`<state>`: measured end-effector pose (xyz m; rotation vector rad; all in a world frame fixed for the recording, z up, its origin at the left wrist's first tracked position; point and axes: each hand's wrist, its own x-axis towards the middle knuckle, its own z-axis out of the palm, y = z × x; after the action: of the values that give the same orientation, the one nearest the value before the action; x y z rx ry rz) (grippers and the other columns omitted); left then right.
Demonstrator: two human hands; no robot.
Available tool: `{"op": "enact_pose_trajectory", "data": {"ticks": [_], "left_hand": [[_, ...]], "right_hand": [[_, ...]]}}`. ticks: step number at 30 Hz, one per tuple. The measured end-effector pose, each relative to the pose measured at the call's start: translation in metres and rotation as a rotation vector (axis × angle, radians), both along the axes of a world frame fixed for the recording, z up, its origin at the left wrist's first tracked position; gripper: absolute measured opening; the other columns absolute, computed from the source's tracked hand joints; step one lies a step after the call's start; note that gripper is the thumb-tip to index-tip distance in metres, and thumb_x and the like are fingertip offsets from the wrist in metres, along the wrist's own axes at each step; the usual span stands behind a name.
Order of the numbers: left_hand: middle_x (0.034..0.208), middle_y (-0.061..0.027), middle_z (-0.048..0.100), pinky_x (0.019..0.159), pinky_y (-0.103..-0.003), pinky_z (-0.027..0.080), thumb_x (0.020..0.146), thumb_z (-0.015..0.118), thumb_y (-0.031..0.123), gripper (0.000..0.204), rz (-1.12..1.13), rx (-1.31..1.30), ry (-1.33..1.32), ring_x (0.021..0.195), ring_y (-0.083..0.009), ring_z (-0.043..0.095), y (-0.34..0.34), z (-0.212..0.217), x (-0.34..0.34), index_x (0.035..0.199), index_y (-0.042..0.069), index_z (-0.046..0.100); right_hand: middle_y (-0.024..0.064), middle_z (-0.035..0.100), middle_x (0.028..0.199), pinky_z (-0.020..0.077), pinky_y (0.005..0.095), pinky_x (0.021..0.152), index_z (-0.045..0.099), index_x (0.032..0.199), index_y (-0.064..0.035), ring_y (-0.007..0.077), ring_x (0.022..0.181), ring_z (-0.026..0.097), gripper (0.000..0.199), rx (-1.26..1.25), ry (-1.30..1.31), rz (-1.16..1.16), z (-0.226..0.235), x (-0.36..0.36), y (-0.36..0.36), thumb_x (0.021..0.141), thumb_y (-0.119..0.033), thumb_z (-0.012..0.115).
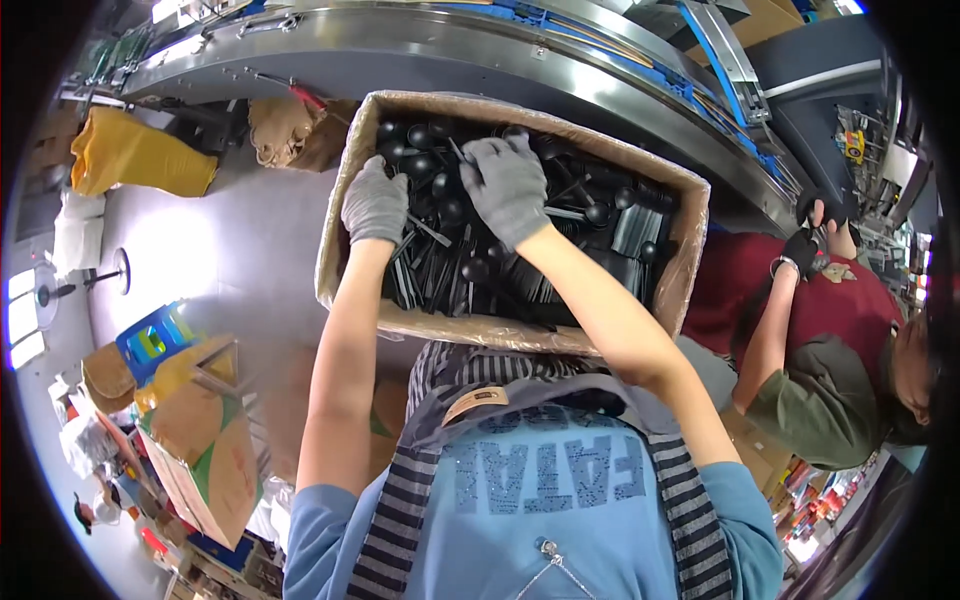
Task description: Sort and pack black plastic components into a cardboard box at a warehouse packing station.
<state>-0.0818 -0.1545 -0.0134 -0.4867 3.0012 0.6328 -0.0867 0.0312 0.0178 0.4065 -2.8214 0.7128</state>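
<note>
Across the blue shirt [560, 540], well back from the right fingers [474, 178] on the wearer's side, stands big, dark lettering [560, 474], upside down in this view. Nearer the fingers, a small tan patch [475, 403] on the apron [425, 440] bears a dark mark too small to read. Far right of the fingers, a yellow packet [853, 145] carries illegible print.

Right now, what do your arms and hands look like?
The left hand and right hand wear plain grey gloves that end at the wrists. The forearms are bare, and the short sleeves are blue.
</note>
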Motion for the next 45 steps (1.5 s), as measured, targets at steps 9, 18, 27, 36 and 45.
{"op": "enact_pose_trajectory", "data": {"ticks": [9,18,27,36,45], "left_hand": [[0.093,-0.0175,0.067,0.081,-0.041,0.048,0.072,0.072,0.022,0.049,0.17,0.221,-0.073,0.092,-0.0344,0.063,0.017,-0.008,-0.003,0.115,0.007,0.052],[0.102,-0.014,0.066,0.081,-0.04,0.049,0.071,0.072,0.02,0.044,0.041,0.24,-0.055,0.093,-0.0319,0.063,0.016,-0.027,-0.008,0.111,0.006,0.057],[0.075,0.003,0.052,0.062,-0.021,0.042,0.076,0.069,-0.001,0.02,0.07,0.689,0.131,0.066,-0.0057,0.046,-0.006,-0.051,0.01,0.092,0.002,0.057],[0.087,-0.005,0.058,0.074,-0.025,0.052,0.084,0.058,-0.008,0.024,0.172,1.116,0.391,0.069,-0.0116,0.055,0.022,0.046,0.012,0.106,0.0,0.051],[0.077,-0.0072,0.059,0.06,-0.027,0.051,0.091,0.054,0.003,0.009,0.214,1.801,-0.22,0.067,-0.0164,0.058,0.056,0.059,0.042,0.099,0.001,0.054]], "right_hand": [[0.0086,0.067,0.089,0.0459,0.0424,0.079,0.063,0.088,-0.0108,0.0282,0.099,0.056,0.016,0.245,-0.198,-0.087,-0.027,-0.04,-0.026,0.08,-0.024,0.059],[0.0096,0.065,0.094,0.0454,0.0415,0.082,0.063,0.097,-0.0097,0.0264,0.097,0.057,0.02,0.42,-0.365,-0.004,-0.021,-0.041,-0.038,0.08,-0.017,0.055],[0.0223,0.059,0.092,0.0491,0.0472,0.07,0.053,0.098,0.0,0.0387,0.081,0.06,0.022,-0.031,-0.09,-0.226,-0.017,0.012,0.046,0.091,-0.021,0.049],[0.021,0.062,0.104,0.0499,0.0429,0.08,0.054,0.113,-0.0003,0.0365,0.092,0.061,0.038,0.054,-0.178,-0.16,-0.008,0.034,0.1,0.09,-0.03,0.055],[0.0272,0.053,0.121,0.0408,0.0397,0.098,0.048,0.127,0.0036,0.0394,0.113,0.053,0.046,-0.55,-0.552,-0.314,0.003,0.059,0.017,0.095,-0.03,0.049]]}}
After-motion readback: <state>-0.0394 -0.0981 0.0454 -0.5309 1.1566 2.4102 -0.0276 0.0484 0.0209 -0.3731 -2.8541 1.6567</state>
